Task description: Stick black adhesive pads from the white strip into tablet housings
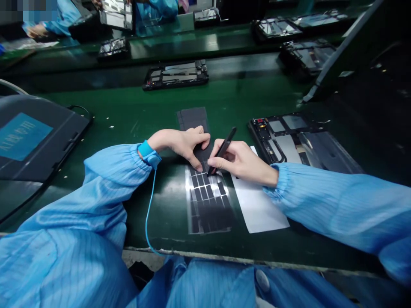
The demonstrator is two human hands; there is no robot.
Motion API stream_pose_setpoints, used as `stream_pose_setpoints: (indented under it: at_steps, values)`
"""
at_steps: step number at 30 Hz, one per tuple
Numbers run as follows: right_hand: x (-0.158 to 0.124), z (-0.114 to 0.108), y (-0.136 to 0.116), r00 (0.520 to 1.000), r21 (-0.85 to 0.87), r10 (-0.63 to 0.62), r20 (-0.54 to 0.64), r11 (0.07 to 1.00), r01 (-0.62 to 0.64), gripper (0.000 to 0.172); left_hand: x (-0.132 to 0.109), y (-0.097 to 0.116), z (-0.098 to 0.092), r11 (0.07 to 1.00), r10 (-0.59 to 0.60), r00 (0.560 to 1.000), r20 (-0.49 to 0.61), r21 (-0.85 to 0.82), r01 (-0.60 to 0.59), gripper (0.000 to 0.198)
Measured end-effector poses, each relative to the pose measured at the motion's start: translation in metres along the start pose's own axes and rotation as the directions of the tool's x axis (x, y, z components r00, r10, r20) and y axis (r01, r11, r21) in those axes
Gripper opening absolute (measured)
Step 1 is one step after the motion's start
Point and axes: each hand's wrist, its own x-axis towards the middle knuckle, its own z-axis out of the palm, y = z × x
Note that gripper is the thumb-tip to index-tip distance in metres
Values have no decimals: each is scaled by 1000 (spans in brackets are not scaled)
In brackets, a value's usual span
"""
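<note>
A clear sheet of black rectangular stickers [212,218] lies on the green bench in front of me. My left hand [184,143] rests on its upper part, the thumb spread away from the curled fingers and pressing the sheet down. In my right hand [242,162] is a pair of black tweezers [226,143], held like a pen. Their tip meets the sheet beside my left thumb, at the top row of small stickers. Under my right wrist lies a white paper [260,209]. A blue wrist strap [149,155] with a cord circles my left wrist.
An opened tablet-like device [289,141] lies to the right, partly behind my right sleeve. Another device [176,75] sits farther back, with several more beyond. A dark grey case with a blue label [25,134] stands at left. Co-workers' blue sleeves [157,13] show across the bench.
</note>
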Motion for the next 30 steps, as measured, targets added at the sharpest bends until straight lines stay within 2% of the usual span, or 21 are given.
stream_pose_setpoints:
  at_steps: [3,9,13,15,17,20,22,24,25,26,27,30]
  values:
    - [0,0,2,999,23,10,-39,1000,-9,16,0,0,1,1000,-9,1000,0,9,9,53]
    - [0,3,8,1000,66,29,-9,997,-28,19,3,4,0,997,-48,999,25,57,47,55]
    - [3,-1,-3,1000,150,-2,-27,989,6,24,2,3,0,998,-37,999,30,48,35,57]
    - [1,-17,-19,994,166,-52,-91,984,67,26,0,0,-1,999,-9,1000,21,31,9,57]
    - [-8,-44,-35,982,69,-85,-169,993,98,25,-2,-1,-2,1000,4,1000,-2,26,-4,54]
    - [-34,-84,-40,957,-129,-32,-290,992,-6,27,1,8,0,1000,9,995,-96,4,-9,44]
    - [-51,-100,-29,948,-133,67,-311,985,-113,32,7,25,7,998,0,956,-294,-60,-18,36]
    - [-61,-104,-11,945,-51,184,-272,977,-205,34,16,49,19,990,18,853,-521,-107,-86,24]
    - [-63,-103,-3,942,-7,228,-247,972,-237,34,20,61,26,984,59,801,-595,-99,-146,18]
    - [-62,-101,5,939,22,255,-231,966,-257,33,24,73,33,973,126,774,-621,-73,-217,13]
    - [-60,-99,10,936,29,273,-223,962,-273,31,27,82,39,959,194,764,-615,-45,-280,11]
    - [-51,-94,17,924,-8,302,-235,950,-312,26,32,96,54,928,301,781,-547,-21,-371,16]
